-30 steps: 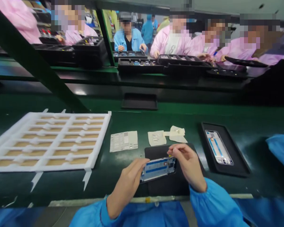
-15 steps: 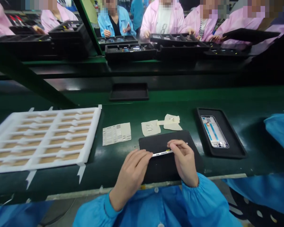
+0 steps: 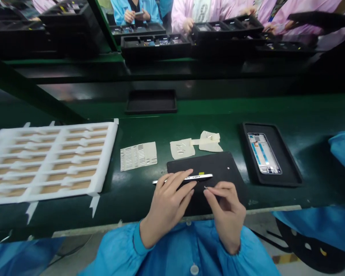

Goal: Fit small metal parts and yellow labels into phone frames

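Observation:
My left hand (image 3: 166,203) grips a phone frame (image 3: 198,177), holding it on edge above a black mat (image 3: 218,166), so only its thin silver side shows. My right hand (image 3: 227,211) is just to the right of it, thumb and forefinger pinched on a tiny part (image 3: 205,187) too small to name. Both sleeves are blue. Past the mat lie a sheet of small labels (image 3: 138,156) and pale backing papers (image 3: 182,148) holding tiny pieces.
A white foam tray (image 3: 50,161) with several slots sits at the left. A black tray (image 3: 271,155) with another phone frame lies at the right, and a black tray (image 3: 151,101) farther back. Beyond a raised shelf of black trays, several people work. A blue sleeve (image 3: 343,153) intrudes at right.
The phone frame went from lying face up in my hands to standing on edge. My right hand came off its top edge and drew back, pinched on a tiny part. The view tipped downward.

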The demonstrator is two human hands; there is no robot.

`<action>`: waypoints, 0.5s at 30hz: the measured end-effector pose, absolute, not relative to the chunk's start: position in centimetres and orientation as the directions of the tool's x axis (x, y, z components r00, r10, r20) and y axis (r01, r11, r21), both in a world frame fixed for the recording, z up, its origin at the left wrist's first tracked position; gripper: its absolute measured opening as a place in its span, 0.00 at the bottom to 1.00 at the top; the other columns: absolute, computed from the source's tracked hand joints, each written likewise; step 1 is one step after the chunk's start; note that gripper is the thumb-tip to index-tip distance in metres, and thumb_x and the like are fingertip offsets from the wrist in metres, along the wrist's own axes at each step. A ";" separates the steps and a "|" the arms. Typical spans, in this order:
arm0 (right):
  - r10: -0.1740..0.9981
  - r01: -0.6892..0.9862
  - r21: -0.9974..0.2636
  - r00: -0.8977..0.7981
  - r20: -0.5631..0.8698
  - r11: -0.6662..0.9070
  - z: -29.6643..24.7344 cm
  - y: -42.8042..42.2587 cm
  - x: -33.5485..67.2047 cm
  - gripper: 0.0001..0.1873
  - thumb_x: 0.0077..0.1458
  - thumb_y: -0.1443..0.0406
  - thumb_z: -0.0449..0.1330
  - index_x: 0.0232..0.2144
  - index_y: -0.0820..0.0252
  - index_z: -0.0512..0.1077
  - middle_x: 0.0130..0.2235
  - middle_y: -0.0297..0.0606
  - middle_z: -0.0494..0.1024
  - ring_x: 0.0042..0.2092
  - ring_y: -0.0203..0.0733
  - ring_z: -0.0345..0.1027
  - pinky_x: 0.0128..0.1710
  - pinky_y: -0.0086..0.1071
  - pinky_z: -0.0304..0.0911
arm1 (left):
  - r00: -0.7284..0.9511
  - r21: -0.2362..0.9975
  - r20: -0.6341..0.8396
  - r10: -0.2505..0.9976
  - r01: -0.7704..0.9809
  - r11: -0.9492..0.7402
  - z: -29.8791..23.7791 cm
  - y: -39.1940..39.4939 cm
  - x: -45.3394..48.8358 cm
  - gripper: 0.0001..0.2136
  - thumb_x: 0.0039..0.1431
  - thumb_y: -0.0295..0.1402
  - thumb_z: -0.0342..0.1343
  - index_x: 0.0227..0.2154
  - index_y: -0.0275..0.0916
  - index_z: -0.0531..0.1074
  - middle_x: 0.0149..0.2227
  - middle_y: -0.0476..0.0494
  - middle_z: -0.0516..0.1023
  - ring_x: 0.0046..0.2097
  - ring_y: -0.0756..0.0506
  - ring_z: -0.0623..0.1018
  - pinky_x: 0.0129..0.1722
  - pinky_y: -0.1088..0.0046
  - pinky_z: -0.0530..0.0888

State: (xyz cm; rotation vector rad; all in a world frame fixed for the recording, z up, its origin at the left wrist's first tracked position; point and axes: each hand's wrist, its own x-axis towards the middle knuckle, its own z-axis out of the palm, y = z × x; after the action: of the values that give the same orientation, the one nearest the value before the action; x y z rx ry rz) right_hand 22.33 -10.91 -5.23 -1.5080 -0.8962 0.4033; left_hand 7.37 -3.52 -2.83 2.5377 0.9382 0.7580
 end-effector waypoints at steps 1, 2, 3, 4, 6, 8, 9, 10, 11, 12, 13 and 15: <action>0.738 0.323 -0.942 0.614 0.278 0.086 -5.3 -11.2 21.9 0.05 0.53 0.69 0.67 0.33 0.54 0.79 0.32 0.35 0.71 0.36 0.38 0.67 0.35 0.34 0.65 | 0.650 0.501 0.341 0.679 0.485 -0.717 -2.5 -3.6 7.3 0.11 0.66 0.27 0.52 0.48 0.44 0.75 0.59 0.45 0.73 0.56 0.43 0.74 0.55 0.60 0.66; 0.747 0.335 -0.937 0.598 0.292 0.098 -5.4 -11.3 21.5 0.06 0.53 0.70 0.66 0.34 0.54 0.79 0.31 0.34 0.71 0.34 0.37 0.67 0.33 0.33 0.65 | 0.661 0.531 0.318 0.680 0.469 -0.705 -2.2 -3.6 7.2 0.12 0.67 0.27 0.51 0.48 0.44 0.75 0.58 0.45 0.73 0.56 0.43 0.74 0.55 0.60 0.66; 0.754 0.339 -0.934 0.585 0.300 0.109 -5.4 -11.2 21.1 0.07 0.53 0.71 0.66 0.34 0.54 0.79 0.31 0.34 0.72 0.33 0.37 0.68 0.33 0.33 0.66 | 0.669 0.558 0.296 0.682 0.459 -0.691 -2.0 -3.7 7.1 0.12 0.67 0.27 0.51 0.48 0.45 0.75 0.58 0.46 0.74 0.56 0.44 0.74 0.55 0.61 0.66; 0.760 0.340 -0.933 0.573 0.305 0.118 -5.5 -11.1 20.8 0.07 0.54 0.71 0.65 0.35 0.54 0.78 0.31 0.34 0.73 0.34 0.37 0.69 0.33 0.33 0.67 | 0.672 0.581 0.275 0.687 0.454 -0.676 -1.7 -3.7 7.0 0.12 0.67 0.27 0.51 0.47 0.45 0.76 0.58 0.47 0.74 0.56 0.44 0.74 0.55 0.61 0.65; 0.788 0.342 -0.932 0.537 0.301 0.123 -5.5 -10.9 20.5 0.08 0.55 0.72 0.65 0.35 0.54 0.78 0.33 0.35 0.76 0.35 0.39 0.71 0.36 0.35 0.68 | 0.660 0.611 0.258 0.706 0.454 -0.648 -1.4 -3.8 6.9 0.11 0.67 0.28 0.51 0.47 0.44 0.76 0.57 0.48 0.75 0.55 0.44 0.74 0.55 0.62 0.65; 0.814 0.358 -0.925 0.494 0.307 0.131 -5.4 -10.7 20.4 0.10 0.55 0.73 0.64 0.37 0.54 0.78 0.34 0.35 0.78 0.37 0.40 0.72 0.38 0.36 0.69 | 0.626 0.630 0.269 0.732 0.460 -0.625 -1.4 -3.9 6.9 0.10 0.66 0.29 0.53 0.45 0.44 0.77 0.55 0.48 0.77 0.53 0.44 0.75 0.54 0.62 0.65; 0.820 0.372 -0.917 0.475 0.319 0.141 -5.4 -10.6 20.4 0.11 0.55 0.73 0.64 0.38 0.53 0.78 0.35 0.35 0.79 0.38 0.40 0.73 0.38 0.36 0.69 | 0.605 0.640 0.278 0.746 0.462 -0.614 -1.5 -3.9 6.9 0.08 0.66 0.29 0.54 0.43 0.44 0.77 0.54 0.49 0.77 0.52 0.44 0.76 0.53 0.62 0.65; 0.820 0.392 -0.907 0.460 0.340 0.157 -5.4 -10.6 20.4 0.12 0.55 0.74 0.64 0.38 0.53 0.78 0.35 0.35 0.79 0.38 0.40 0.73 0.39 0.36 0.70 | 0.583 0.652 0.287 0.760 0.462 -0.601 -1.6 -3.9 7.0 0.07 0.65 0.30 0.55 0.41 0.44 0.78 0.53 0.49 0.78 0.51 0.45 0.77 0.52 0.62 0.65; 0.815 0.415 -0.893 0.448 0.368 0.175 -5.5 -10.6 20.4 0.13 0.55 0.74 0.63 0.39 0.53 0.78 0.36 0.35 0.80 0.39 0.41 0.74 0.38 0.37 0.70 | 0.558 0.667 0.292 0.777 0.463 -0.584 -1.7 -4.0 7.1 0.06 0.65 0.30 0.57 0.39 0.45 0.78 0.52 0.50 0.79 0.50 0.45 0.77 0.51 0.62 0.65; 0.803 0.442 -0.876 0.441 0.401 0.195 -5.6 -10.6 20.4 0.14 0.55 0.75 0.63 0.39 0.52 0.78 0.36 0.36 0.80 0.38 0.41 0.74 0.38 0.38 0.70 | 0.529 0.683 0.295 0.796 0.466 -0.562 -1.8 -4.0 7.2 0.05 0.64 0.30 0.58 0.37 0.45 0.79 0.50 0.51 0.80 0.48 0.45 0.78 0.50 0.62 0.65; 0.788 0.472 -0.855 0.434 0.437 0.215 -5.7 -10.6 20.5 0.15 0.54 0.75 0.63 0.40 0.52 0.78 0.36 0.36 0.80 0.38 0.42 0.74 0.37 0.38 0.70 | 0.497 0.699 0.294 0.817 0.471 -0.538 -1.8 -4.1 7.3 0.05 0.63 0.30 0.59 0.36 0.46 0.79 0.48 0.52 0.81 0.47 0.45 0.78 0.49 0.62 0.64; 0.754 0.527 -0.810 0.415 0.509 0.257 -6.0 -10.5 20.4 0.18 0.54 0.76 0.63 0.43 0.49 0.78 0.36 0.36 0.81 0.38 0.43 0.75 0.37 0.40 0.71 | 0.436 0.724 0.280 0.855 0.490 -0.486 -1.9 -4.3 7.5 0.05 0.63 0.31 0.59 0.34 0.47 0.79 0.45 0.53 0.82 0.45 0.45 0.79 0.49 0.61 0.63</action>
State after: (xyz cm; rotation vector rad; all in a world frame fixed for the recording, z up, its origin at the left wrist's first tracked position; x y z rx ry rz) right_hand 20.39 -10.50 -6.03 -1.4021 -1.2399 0.2251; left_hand 7.48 -4.27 -1.87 2.1397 1.1270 0.8668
